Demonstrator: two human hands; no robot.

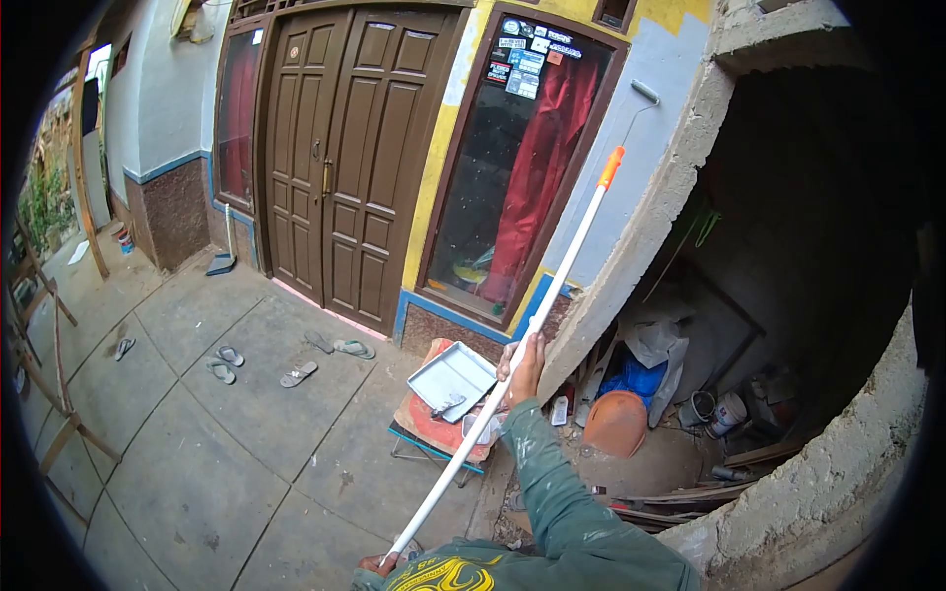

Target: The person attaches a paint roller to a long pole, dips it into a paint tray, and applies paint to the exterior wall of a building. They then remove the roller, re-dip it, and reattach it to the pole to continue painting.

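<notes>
A paint roller (645,93) on a long white extension pole (567,271) rests against or very near the pale wall strip (662,54) right of the window. An orange grip (611,167) joins pole and roller frame. My right hand (524,369) is wrapped around the pole's middle, its sleeve spotted with paint. Down at the pole's lower end, my left hand (379,563) is closed on it, partly hidden by my clothing. Beneath the pole, a paint tray (453,381) lies on a small stool (419,422), with a clear container (481,428) beside it.
Brown double doors (340,158) and a window with red curtains (522,158) face me. Several sandals (299,374) lie on the concrete floor. At right, a rough masonry edge (641,236) borders a dark recess with an orange basin (616,424), buckets (727,414) and planks.
</notes>
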